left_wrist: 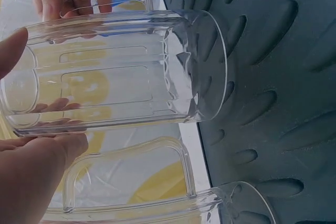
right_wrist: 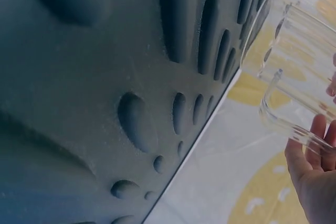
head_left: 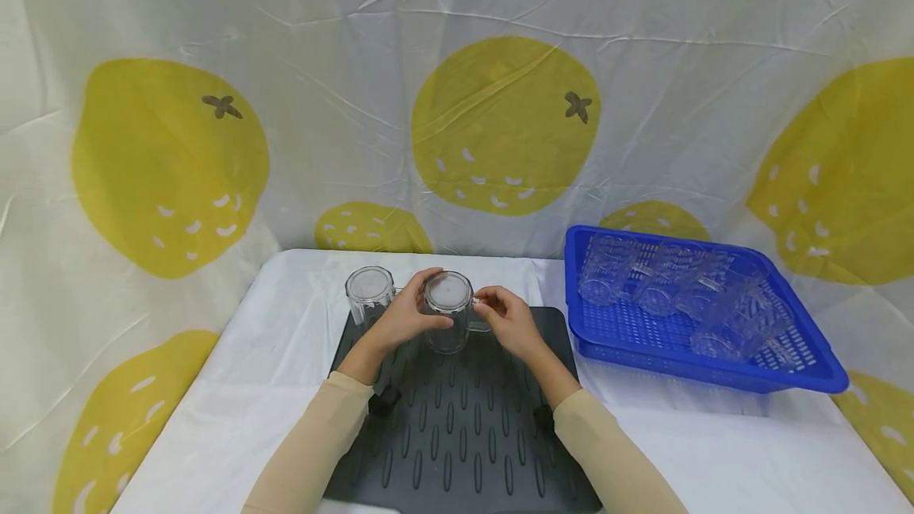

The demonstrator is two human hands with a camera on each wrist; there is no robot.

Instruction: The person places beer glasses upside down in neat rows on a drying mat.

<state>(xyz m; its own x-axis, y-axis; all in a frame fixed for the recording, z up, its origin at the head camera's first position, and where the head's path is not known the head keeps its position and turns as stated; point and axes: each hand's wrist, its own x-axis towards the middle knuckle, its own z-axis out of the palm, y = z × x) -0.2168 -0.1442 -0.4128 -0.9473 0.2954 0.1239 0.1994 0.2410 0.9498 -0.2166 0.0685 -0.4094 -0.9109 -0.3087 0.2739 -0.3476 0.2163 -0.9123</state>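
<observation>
A clear glass mug is held upside down, its thick base up and its rim close over the dark ridged drying mat. My left hand grips it near the base, thumb in front and fingers behind. From the other side my right hand pinches the mug's handle, which points right. A second clear mug stands inverted just left of the left hand, at the mat's far left corner; its handle shows in the left wrist view.
A blue plastic basket sits at the right on the white-covered table, with several clear mugs lying in it. Behind the table hangs a white curtain printed with yellow lemons.
</observation>
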